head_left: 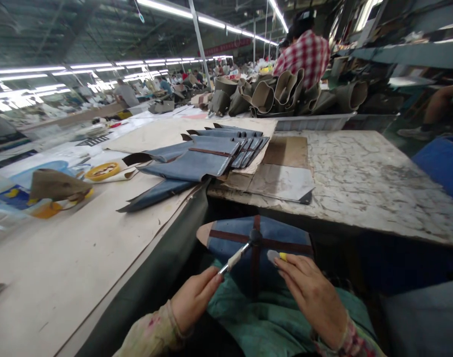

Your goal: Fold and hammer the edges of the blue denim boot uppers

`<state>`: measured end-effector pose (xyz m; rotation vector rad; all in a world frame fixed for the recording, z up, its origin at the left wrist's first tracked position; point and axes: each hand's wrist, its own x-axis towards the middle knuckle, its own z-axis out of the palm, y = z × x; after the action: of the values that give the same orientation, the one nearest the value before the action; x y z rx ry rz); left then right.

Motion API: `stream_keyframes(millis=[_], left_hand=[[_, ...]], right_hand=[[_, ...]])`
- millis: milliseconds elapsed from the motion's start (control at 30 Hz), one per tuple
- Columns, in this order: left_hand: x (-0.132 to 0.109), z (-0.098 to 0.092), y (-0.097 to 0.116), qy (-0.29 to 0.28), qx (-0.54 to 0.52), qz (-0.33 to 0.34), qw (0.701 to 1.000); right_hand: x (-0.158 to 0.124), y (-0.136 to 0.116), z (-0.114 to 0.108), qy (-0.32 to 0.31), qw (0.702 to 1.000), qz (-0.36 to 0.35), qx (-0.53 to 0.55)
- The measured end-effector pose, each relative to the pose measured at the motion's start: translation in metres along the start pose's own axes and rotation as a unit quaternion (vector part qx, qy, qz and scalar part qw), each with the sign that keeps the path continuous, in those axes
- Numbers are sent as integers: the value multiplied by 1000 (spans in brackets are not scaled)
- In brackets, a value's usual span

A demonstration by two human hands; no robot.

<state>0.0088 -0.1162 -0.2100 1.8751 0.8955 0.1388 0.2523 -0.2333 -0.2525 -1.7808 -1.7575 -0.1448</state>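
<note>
My left hand [196, 296] is closed round the metal handle of a hammer [235, 257]. Its dark round head lies over the crossing of brown bands on a blue leather piece [229, 227] with a pale pointed tip, which rests over my lap. Just right of the hammer head, my right hand [310, 292] pinches a small grey, flat, rounded piece [273, 256] close above the blue leather. Something yellow [283, 256] covers one of its fingertips. The lower part of the leather is in shadow between my hands.
Stacked blue leather pieces [204, 156] lie ahead on the table. Right of them is grey board [282, 181] on a worn tabletop [360, 173]. A yellow tape roll [102, 171] sits left. Behind, olive pieces [263, 96] fill a tray near a person in a checked shirt [306, 57].
</note>
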Motion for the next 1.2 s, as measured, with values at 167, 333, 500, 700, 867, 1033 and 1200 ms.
stream_keyframes(millis=[167,333,500,700,867,1033,1200], left_hand=[[6,-1,5,26,-75,-6,997],[20,0,1,-1,-27,-5,1000],[25,10,16,-5,-26,24,999],[36,25,23,-48,26,31,998],[42,28,30,-53,7,26,998],[50,29,34,-55,-7,20,998],[53,30,37,-66,32,50,996]], right_hand=[[-3,7,-4,-7,1000,2,-13],[-6,21,-10,5,997,41,-60],[-6,29,-16,9,994,67,-81],[-10,28,-17,18,994,61,-92],[-19,26,-16,23,995,57,-84],[-24,26,-17,21,995,63,-77],[-26,25,-18,27,995,59,-78]])
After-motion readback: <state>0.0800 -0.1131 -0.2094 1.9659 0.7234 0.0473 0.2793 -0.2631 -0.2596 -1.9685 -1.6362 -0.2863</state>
